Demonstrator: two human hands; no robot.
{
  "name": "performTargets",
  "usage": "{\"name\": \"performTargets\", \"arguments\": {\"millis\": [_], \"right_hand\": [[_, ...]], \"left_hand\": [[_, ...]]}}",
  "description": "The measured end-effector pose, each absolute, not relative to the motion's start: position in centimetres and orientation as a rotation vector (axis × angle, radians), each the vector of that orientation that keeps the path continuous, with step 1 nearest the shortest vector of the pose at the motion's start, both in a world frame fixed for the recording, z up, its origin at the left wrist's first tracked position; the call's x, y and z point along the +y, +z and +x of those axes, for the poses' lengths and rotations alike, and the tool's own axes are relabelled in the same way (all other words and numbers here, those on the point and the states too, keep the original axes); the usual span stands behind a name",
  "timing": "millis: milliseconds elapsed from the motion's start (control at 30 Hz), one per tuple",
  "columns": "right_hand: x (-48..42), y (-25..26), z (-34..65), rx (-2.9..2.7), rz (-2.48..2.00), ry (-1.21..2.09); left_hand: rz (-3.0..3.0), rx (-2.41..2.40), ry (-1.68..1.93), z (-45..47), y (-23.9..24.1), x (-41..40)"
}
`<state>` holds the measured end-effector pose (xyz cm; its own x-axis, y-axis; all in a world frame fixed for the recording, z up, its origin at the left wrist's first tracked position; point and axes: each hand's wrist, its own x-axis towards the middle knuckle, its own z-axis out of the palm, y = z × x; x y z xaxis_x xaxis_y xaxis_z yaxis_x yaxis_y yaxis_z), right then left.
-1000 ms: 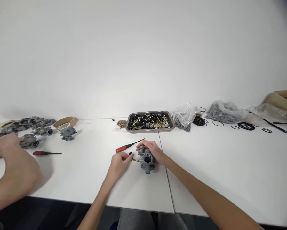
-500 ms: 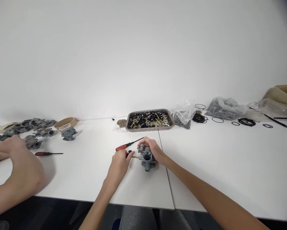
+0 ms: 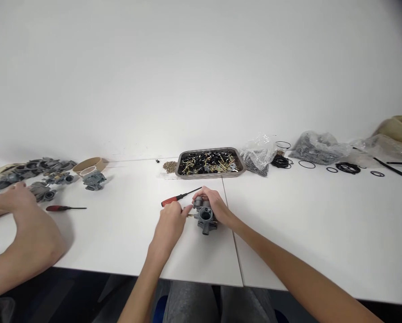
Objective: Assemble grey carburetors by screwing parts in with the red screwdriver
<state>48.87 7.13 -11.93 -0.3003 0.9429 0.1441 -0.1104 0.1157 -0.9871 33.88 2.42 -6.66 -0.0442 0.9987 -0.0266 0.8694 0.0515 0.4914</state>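
Note:
A grey metal carburetor (image 3: 205, 220) stands on the white table in front of me, its round bore facing up toward me. My right hand (image 3: 212, 202) is wrapped around its far right side, steadying it against the tabletop. On the other side, my left hand (image 3: 171, 220) pinches a thin brass-coloured rod (image 3: 190, 215) whose tip meets the carburetor's left side. The rod's outer end is hidden by my fingers. Just beyond my left hand lies a screwdriver (image 3: 170, 201) with a red and black handle, its shaft pointing toward the carburetor.
A metal tray (image 3: 210, 176) of black and brass parts sits by the wall, between small brass pieces (image 3: 170, 167) and bagged parts (image 3: 258, 159). Black rings (image 3: 347, 168) lie right. Leftward are another carburetor (image 3: 93, 180), a second screwdriver (image 3: 61, 208) and another person's arm (image 3: 36, 233).
My left hand has turned and moved slightly closer to the carburetor; the rod's black knob, visible before, is now covered by my fingers. My right hand keeps its hold.

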Motion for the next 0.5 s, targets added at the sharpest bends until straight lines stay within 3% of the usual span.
{"name": "performTargets", "arguments": {"millis": [200,500], "right_hand": [[7.5,-12.3,48.8,-1.404,-0.865,1.361],[7.7,-11.9,48.8,-1.447,-0.814,1.455]], "left_hand": [[1.913,1.873,0.626,35.9,-7.7,0.5],[1.492,1.404,0.877,31.8,-9.3,0.7]]}}
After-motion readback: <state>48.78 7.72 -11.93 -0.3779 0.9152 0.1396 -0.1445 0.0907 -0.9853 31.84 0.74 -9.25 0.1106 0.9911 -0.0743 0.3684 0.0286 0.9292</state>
